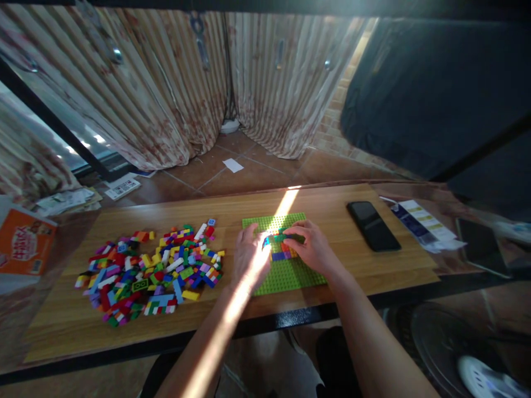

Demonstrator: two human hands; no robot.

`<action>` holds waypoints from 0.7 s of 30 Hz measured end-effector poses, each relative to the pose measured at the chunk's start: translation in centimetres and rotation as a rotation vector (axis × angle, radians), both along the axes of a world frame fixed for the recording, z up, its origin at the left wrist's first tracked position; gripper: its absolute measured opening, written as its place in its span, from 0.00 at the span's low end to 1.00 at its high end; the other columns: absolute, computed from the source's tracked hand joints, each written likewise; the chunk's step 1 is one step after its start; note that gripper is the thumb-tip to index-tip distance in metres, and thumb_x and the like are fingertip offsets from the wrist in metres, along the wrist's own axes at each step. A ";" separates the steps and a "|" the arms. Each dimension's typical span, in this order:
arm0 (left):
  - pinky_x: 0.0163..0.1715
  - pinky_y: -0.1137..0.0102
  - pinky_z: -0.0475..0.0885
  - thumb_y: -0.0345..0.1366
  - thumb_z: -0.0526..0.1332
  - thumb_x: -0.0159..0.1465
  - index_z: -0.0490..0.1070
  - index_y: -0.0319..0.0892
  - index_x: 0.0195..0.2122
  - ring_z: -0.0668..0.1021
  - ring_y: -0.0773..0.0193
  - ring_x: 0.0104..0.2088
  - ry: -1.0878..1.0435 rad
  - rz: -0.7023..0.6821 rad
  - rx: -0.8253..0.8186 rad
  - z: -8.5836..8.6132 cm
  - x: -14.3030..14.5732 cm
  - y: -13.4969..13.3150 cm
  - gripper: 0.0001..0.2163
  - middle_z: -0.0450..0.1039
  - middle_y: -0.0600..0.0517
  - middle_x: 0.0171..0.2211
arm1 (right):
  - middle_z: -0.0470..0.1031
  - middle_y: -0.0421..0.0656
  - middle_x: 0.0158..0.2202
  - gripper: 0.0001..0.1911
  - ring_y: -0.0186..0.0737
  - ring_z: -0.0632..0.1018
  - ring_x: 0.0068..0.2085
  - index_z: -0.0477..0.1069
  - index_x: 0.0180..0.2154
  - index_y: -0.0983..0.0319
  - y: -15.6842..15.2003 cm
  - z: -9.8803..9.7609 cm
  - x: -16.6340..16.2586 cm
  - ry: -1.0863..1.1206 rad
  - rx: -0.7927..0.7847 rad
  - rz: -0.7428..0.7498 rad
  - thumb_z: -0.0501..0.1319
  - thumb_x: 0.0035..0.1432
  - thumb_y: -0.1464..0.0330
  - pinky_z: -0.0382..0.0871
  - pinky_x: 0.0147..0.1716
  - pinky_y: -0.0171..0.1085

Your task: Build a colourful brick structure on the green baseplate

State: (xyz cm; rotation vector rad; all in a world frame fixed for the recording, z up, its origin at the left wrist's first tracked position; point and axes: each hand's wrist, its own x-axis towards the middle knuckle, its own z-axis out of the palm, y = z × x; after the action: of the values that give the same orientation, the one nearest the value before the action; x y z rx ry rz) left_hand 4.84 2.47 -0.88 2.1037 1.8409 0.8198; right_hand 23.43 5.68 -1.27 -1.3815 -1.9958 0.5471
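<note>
A light green studded baseplate [286, 279] lies on the wooden table in front of me. On its middle is a patch of toy bricks [282, 255] in blue, purple, orange and red, partly hidden by my fingers. My right hand [311, 246] reaches in from the right, thumb and fingers pinched round a green brick at the patch's far side. Over the plate's left part rests my left hand [251, 257], fingers curved and apart. Its thumb side is close to a small blue brick [266, 241]; whether they touch I cannot tell.
A wide pile of loose bricks [153, 271] covers the table [365, 276] on the left. A black phone [373, 225] lies at the right. Papers [427, 224] are beyond the right end, and an orange box [25, 240] stands far left. A bright sun streak crosses the plate.
</note>
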 end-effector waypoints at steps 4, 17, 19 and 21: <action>0.58 0.53 0.65 0.32 0.60 0.60 0.74 0.43 0.48 0.66 0.48 0.58 0.021 -0.022 0.034 -0.4 0.2 -0.2 0.15 0.64 0.43 0.59 | 0.72 0.46 0.43 0.08 0.48 0.73 0.45 0.79 0.38 0.54 -0.1 -0.2 -0.2 -0.031 -0.010 -0.018 0.65 0.54 0.67 0.69 0.44 0.48; 0.57 0.53 0.66 0.31 0.60 0.60 0.74 0.44 0.49 0.66 0.49 0.58 0.043 -0.023 0.060 -0.7 0.8 -0.5 0.16 0.65 0.44 0.58 | 0.76 0.46 0.40 0.07 0.44 0.75 0.44 0.77 0.35 0.58 -0.1 0.1 -0.1 0.079 -0.017 -0.091 0.61 0.57 0.69 0.70 0.43 0.44; 0.57 0.53 0.65 0.30 0.59 0.60 0.75 0.44 0.48 0.67 0.49 0.58 0.038 -0.029 0.061 -0.8 0.9 -0.5 0.15 0.65 0.44 0.58 | 0.77 0.45 0.39 0.06 0.44 0.76 0.43 0.77 0.34 0.58 -0.1 0.1 -0.2 0.079 -0.010 -0.106 0.60 0.57 0.69 0.70 0.43 0.44; 0.58 0.53 0.65 0.30 0.59 0.60 0.75 0.45 0.47 0.67 0.49 0.58 0.033 -0.037 0.063 -0.9 1.0 -0.5 0.15 0.66 0.44 0.58 | 0.76 0.46 0.38 0.06 0.44 0.76 0.42 0.77 0.33 0.58 0.0 0.1 -0.3 0.069 -0.002 -0.121 0.60 0.57 0.68 0.70 0.43 0.44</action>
State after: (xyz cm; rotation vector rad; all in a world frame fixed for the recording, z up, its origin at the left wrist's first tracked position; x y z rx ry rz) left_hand 5.81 1.92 -1.74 2.1952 1.8094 0.8507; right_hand 23.09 5.63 -1.19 -1.4548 -1.8438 0.5343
